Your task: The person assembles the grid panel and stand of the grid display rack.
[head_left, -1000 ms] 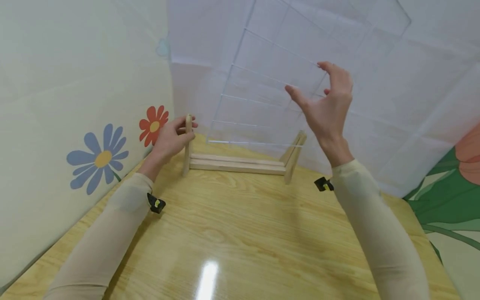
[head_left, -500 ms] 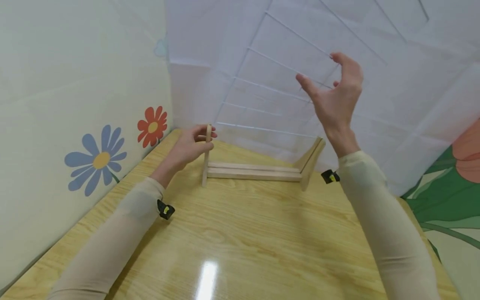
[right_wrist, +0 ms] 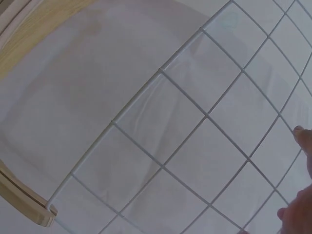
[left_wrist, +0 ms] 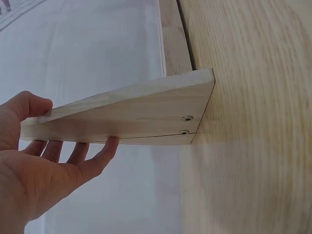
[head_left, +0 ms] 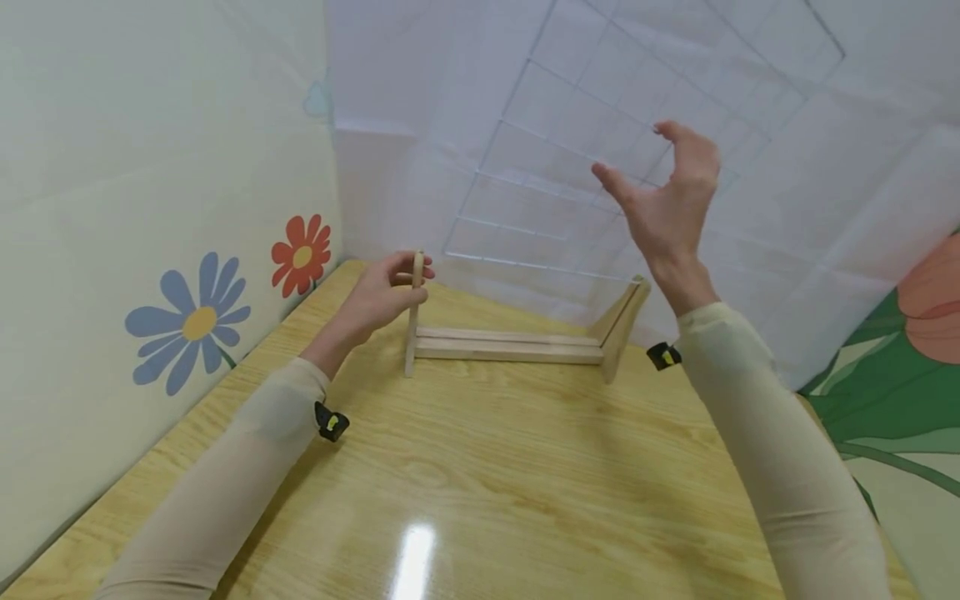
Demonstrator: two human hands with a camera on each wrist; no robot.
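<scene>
A wooden stand with two upright end panels joined by low rails sits on the table. My left hand grips its left end panel, thumb on one side and fingers on the other. Two screw heads show on that panel. My right hand holds a white wire grid panel, thumb and fingers spread across its wires. The grid leans tilted above the stand. One lower corner lies right at the slotted top of the right end panel; the other ends near the left panel's top.
The stand is on a wood-grain table, toward its back. A white sheet hangs behind it. To the left is a pale wall with a blue flower and a red flower print.
My left hand and the stand have shifted to the right. My right hand has moved right with the grid, rising and then dipping slightly. The grid's lower corner has come to the right panel's top.
</scene>
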